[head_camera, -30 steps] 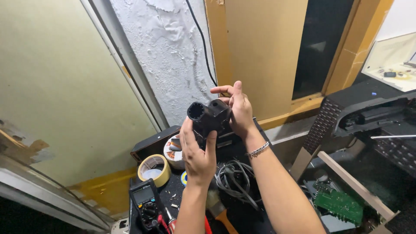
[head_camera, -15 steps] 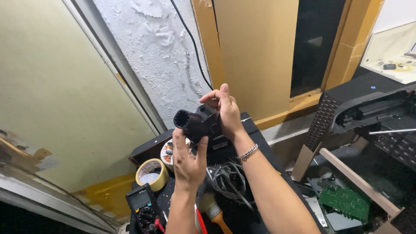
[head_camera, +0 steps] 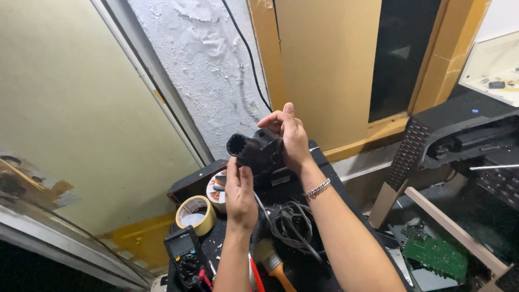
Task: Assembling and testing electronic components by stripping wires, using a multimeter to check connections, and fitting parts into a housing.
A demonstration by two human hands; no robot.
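I hold a black plastic device with a round toothed opening on its left end, raised in front of a rough white wall. My right hand wraps around its back and top, a silver bracelet on that wrist. From below, my left hand touches the device's underside with fingers pointing up. A black cord lies coiled on the dark table under my arms.
A roll of yellowish tape, a second tape roll, a multimeter with red leads and a paintbrush lie on the table. A green circuit board, a wooden strip and a black perforated casing are to the right.
The view shifted slightly; both hands stay on the black device, which has turned a little so its round opening faces further left.
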